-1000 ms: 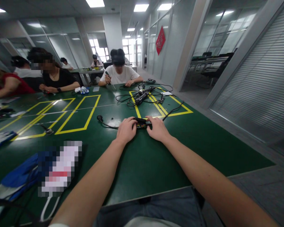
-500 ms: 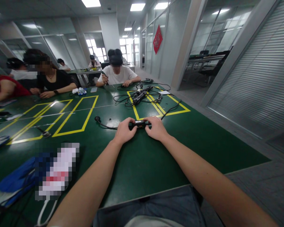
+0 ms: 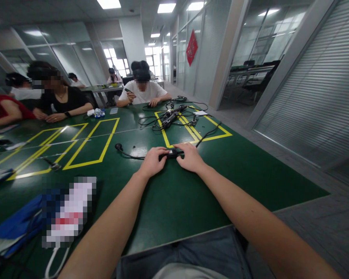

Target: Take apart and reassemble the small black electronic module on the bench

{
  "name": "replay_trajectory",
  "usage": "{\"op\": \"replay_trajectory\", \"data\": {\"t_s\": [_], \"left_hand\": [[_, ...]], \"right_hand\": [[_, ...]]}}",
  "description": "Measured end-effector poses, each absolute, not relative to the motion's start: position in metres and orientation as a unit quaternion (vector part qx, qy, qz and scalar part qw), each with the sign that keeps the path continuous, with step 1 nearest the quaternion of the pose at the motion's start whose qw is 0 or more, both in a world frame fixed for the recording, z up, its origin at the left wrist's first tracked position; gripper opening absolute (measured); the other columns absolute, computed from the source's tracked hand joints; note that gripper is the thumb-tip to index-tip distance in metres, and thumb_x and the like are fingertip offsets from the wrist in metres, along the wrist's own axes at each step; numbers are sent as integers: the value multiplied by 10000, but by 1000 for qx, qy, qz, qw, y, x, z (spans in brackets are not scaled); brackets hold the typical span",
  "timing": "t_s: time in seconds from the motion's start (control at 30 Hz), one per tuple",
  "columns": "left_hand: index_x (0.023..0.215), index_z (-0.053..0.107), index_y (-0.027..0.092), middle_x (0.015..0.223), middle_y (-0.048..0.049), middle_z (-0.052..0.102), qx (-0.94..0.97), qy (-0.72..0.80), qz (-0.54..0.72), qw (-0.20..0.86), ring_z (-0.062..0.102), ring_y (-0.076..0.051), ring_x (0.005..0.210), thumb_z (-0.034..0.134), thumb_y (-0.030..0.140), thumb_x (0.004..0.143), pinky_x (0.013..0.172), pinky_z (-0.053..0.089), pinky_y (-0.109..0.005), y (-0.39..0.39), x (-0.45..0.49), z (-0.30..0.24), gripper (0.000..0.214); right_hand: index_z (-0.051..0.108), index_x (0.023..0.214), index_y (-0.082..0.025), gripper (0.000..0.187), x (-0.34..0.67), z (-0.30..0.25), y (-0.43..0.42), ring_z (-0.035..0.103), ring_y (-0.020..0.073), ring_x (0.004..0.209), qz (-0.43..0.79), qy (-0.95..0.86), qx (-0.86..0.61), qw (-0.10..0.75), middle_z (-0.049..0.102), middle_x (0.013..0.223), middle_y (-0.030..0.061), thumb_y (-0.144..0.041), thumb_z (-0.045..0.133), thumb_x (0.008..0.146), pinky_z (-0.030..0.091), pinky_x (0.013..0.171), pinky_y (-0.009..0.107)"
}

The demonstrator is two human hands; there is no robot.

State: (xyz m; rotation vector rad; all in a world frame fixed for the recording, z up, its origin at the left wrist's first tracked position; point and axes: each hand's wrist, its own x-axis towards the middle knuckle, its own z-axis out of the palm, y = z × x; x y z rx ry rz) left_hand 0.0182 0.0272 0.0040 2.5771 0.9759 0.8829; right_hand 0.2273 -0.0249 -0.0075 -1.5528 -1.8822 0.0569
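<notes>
My left hand (image 3: pixel 151 162) and my right hand (image 3: pixel 189 157) both grip a small black elongated device (image 3: pixel 171 154) just above the green table (image 3: pixel 177 201), one hand at each end, fingers curled round it. A black cable (image 3: pixel 128 154) runs from the device leftward to a round plug end (image 3: pixel 117 146). Another black cable (image 3: pixel 211 133) leads away to the right and back. Most of the device is hidden by my fingers.
A tangle of black cables and devices (image 3: pixel 171 115) lies inside yellow tape boxes (image 3: pixel 91 139) further back. A blue and white item (image 3: pixel 20 224) lies near left. Other people sit at the far and left sides (image 3: pixel 142 91). The table's right edge drops to a grey floor (image 3: pixel 308 217).
The black device has been turned in my hands: its coloured underside showed a second ago, now only the black side shows. Both hands stay in nearly the same place.
</notes>
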Motion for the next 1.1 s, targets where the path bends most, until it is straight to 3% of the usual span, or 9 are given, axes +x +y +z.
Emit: {"op": "replay_trajectory", "data": {"t_s": [0.13, 0.27, 0.6, 0.93, 1.1], "left_hand": [[1159, 831, 241, 1255, -85, 803, 883, 345, 293, 127, 733, -280, 1194, 697, 179, 919, 1117, 566, -475, 28, 19, 4, 282], [1171, 836, 274, 1267, -61, 806, 875, 362, 284, 151, 745, -279, 1186, 729, 190, 913, 1121, 568, -462, 31, 18, 6, 292], [1186, 826, 288, 1199, -48, 830, 863, 377, 272, 198, 761, -287, 1138, 770, 228, 908, 1075, 581, -437, 33, 17, 9, 290], [1275, 752, 256, 1243, -75, 804, 868, 384, 278, 150, 729, -309, 1129, 726, 289, 917, 1046, 569, -477, 24, 23, 4, 360], [1352, 697, 244, 1268, -102, 784, 869, 390, 275, 129, 721, -323, 1124, 728, 316, 921, 1033, 574, -492, 23, 21, 3, 438]], "right_hand": [[763, 1286, -262, 388, 228, -10, -22, 629, 338, 1232, 34, -737, -596, 316, 774, 1305, 106, -317, 744, 902, 451, 1083, 537], [778, 1268, -284, 339, 232, -13, -16, 633, 323, 1235, 42, -732, -603, 313, 782, 1292, 99, -324, 771, 931, 441, 1088, 535], [771, 1279, -298, 360, 238, -14, -13, 654, 312, 1232, 71, -728, -611, 303, 788, 1251, 87, -373, 797, 927, 462, 1071, 508], [714, 1323, -271, 356, 233, -10, -21, 641, 315, 1221, 52, -742, -610, 275, 763, 1278, 115, -366, 718, 980, 443, 1058, 504], [693, 1354, -280, 452, 232, -13, -20, 639, 316, 1223, 51, -743, -601, 291, 754, 1298, 107, -388, 783, 924, 459, 1063, 507]]}}
